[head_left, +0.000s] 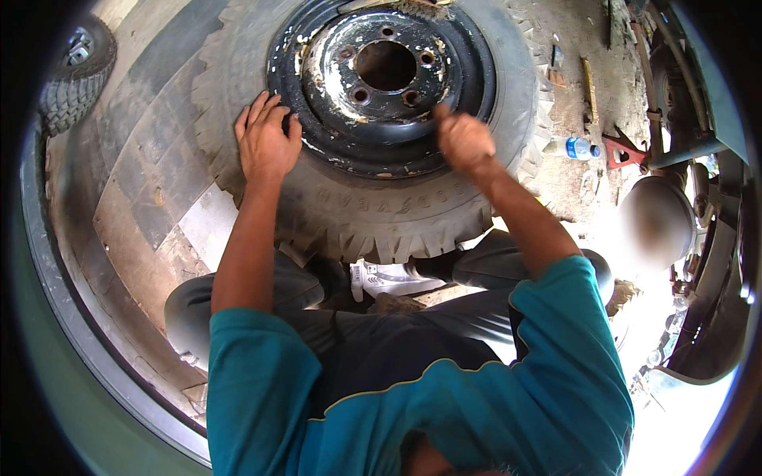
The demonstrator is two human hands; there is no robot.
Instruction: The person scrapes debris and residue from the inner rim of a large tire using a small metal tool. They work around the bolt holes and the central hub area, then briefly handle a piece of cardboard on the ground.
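A large tire with chunky tread lies flat before my knees, mounted on a black steel wheel rim. White paint is flaking around the rim's bolt holes and centre hole. My left hand rests with fingers apart on the tire's sidewall, fingertips near the rim's left edge. Over the rim's lower right side, my right hand is curled and slightly blurred by motion. Whatever may be inside its fingers is hidden. A brush with a pale handle lies across the rim's far edge, touched by neither hand.
Another wheel stands at the far left. To the right are a water bottle, a red stand and vehicle underparts. A white printed package lies between my feet, close to the tire.
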